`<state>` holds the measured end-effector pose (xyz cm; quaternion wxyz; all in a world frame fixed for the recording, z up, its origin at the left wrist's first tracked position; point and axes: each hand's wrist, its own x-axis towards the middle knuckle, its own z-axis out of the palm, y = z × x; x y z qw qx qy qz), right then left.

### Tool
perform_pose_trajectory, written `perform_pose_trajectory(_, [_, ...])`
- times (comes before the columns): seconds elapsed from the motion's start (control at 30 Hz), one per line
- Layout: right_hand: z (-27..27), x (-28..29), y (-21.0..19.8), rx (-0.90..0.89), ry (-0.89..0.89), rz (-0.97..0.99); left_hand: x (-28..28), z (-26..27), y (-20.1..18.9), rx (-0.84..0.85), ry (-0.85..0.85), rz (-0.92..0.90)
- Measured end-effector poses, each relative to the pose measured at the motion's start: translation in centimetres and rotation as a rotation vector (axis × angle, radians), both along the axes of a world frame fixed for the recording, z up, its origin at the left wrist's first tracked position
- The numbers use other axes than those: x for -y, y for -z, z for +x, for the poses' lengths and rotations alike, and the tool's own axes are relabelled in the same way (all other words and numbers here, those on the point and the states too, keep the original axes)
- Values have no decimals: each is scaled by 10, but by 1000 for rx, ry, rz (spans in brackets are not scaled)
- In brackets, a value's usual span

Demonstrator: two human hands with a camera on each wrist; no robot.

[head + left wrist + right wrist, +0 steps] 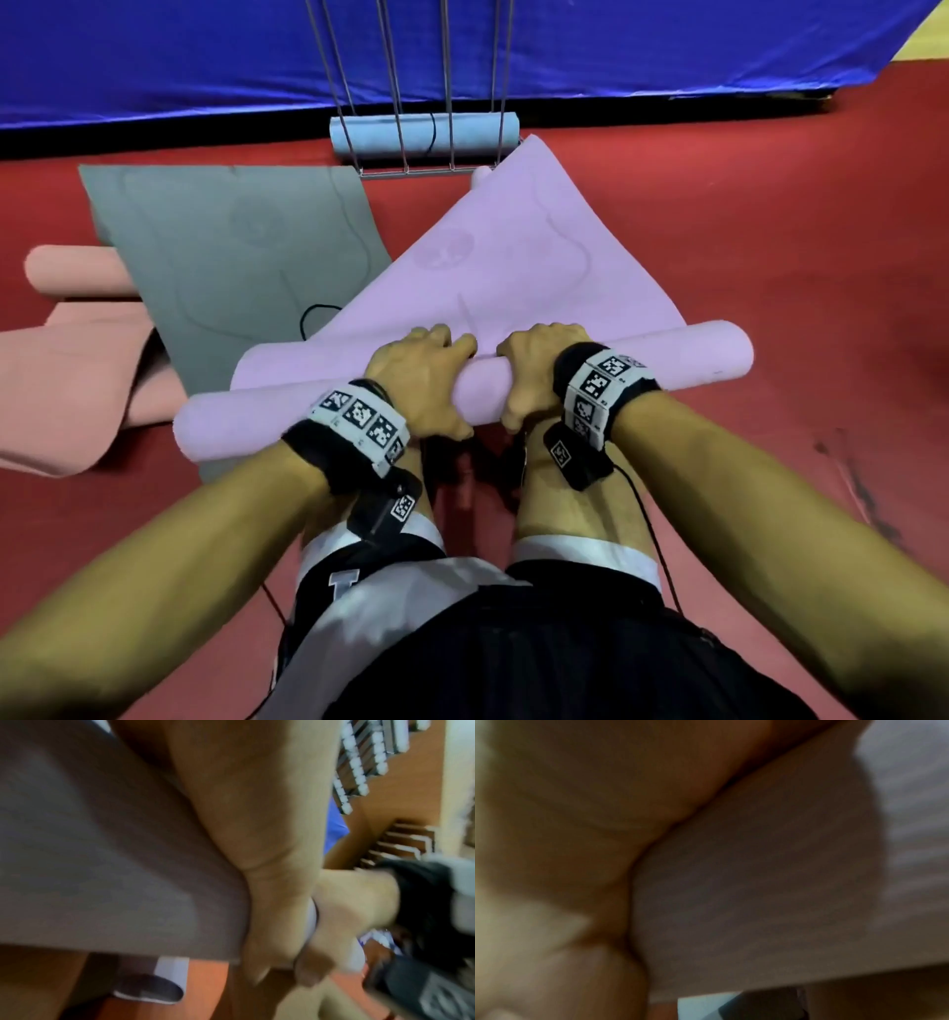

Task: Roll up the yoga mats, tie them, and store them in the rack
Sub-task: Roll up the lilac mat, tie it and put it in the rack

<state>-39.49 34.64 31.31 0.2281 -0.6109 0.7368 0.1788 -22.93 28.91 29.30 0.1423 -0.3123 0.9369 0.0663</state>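
Note:
A lilac yoga mat (pixel 513 267) lies on the red floor, its near end wound into a roll (pixel 683 354) that runs left to right. My left hand (pixel 421 380) and right hand (pixel 534 375) grip the middle of that roll side by side, fingers over the top and thumbs underneath. Both wrist views are blurred; the left one shows the roll's underside (pixel 102 862) against my palm (pixel 257 821), the right one the mat (pixel 757 902) beside my hand (pixel 577 821). A wire rack (pixel 426 128) at the back holds a rolled pale blue mat (pixel 369 136).
A grey mat (pixel 231 246) lies flat to the left, partly under the lilac one. A salmon mat (pixel 77 360) lies partly rolled at the far left. A thin black cord (pixel 316 316) rests on the grey mat. Blue padding (pixel 205 56) borders the floor behind the rack.

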Motion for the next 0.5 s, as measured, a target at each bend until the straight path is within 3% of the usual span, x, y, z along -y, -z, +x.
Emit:
perform_pose_trajectory(0.07, [-2,5,1,26,4,13,-12,1,4,24,7,-95])
perform_pose_trajectory(0.17, [-3,10,2,36,-5,-9,-9,-2,5,-2,8,-85])
perform_pose_trajectory(0.33, [-10,-5,7,81,-16,-206,19,-14,-8,57,26,123])
perform_pose_trajectory(0.5, [7,-16,20,-105,-23,-262,42,-29,-10,136,-11,383])
